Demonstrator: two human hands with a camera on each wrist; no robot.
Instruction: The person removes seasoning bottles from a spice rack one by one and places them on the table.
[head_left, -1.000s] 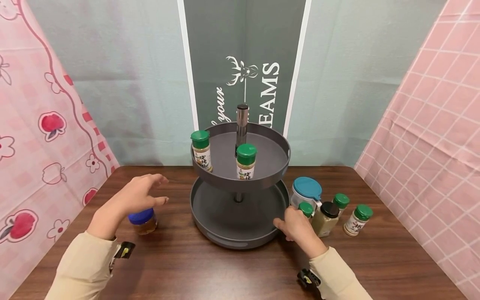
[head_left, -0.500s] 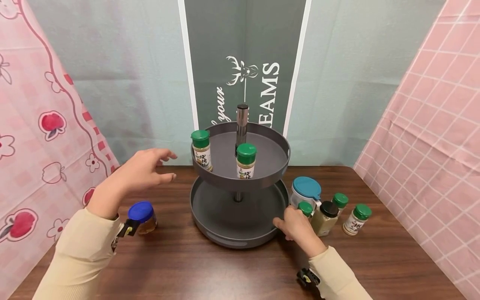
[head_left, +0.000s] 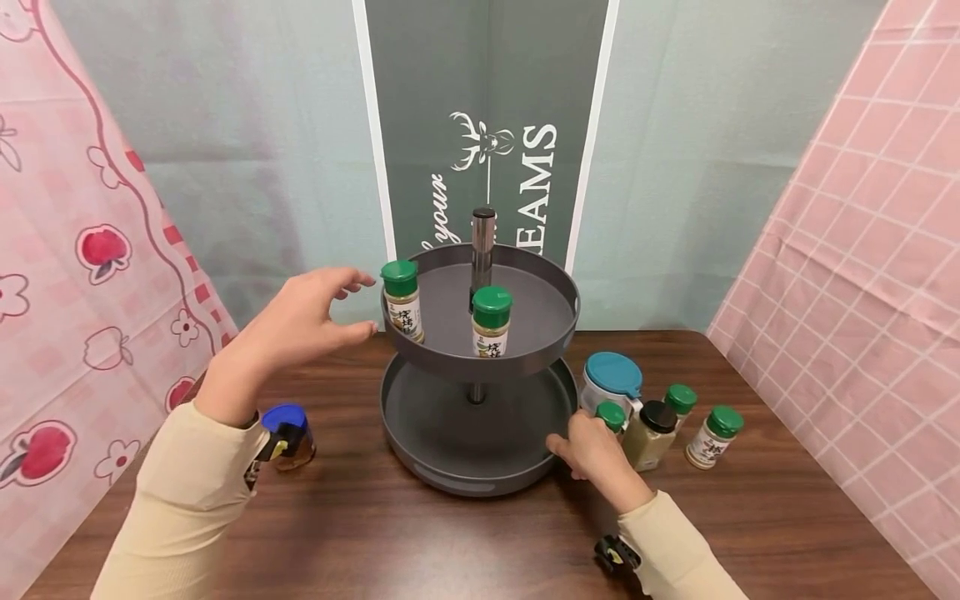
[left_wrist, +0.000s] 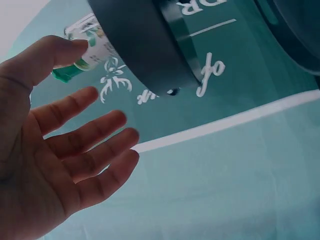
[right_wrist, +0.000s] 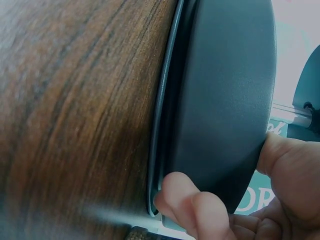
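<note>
A dark grey two-tier turntable rack (head_left: 457, 437) stands in the middle of the head view. My right hand (head_left: 596, 454) grips the right edge of its lower tray. In the right wrist view, the thumb is over the rim and curled fingers (right_wrist: 210, 212) are against the outer wall and underside. My left hand (head_left: 300, 325), fingers spread and holding nothing, hovers just left of the upper tray. Nearest to it is a green-capped seasoning bottle (head_left: 403, 304) at that tray's left edge. Another green-capped seasoning bottle (head_left: 491, 323) stands at the tray's front.
A blue-lidded jar (head_left: 296, 442) sits on the wooden table (head_left: 360, 533) below my left forearm. Right of the rack stand a teal-lidded container (head_left: 611, 375), a black-capped bottle (head_left: 651, 437) and several green-capped bottles, one at the far right (head_left: 712, 437). Fabric hangs behind and at both sides.
My left hand has risen and moved right, from above the blue-lidded jar to beside the upper tray's left bottle. The right hand keeps its grip on the lower tray.
</note>
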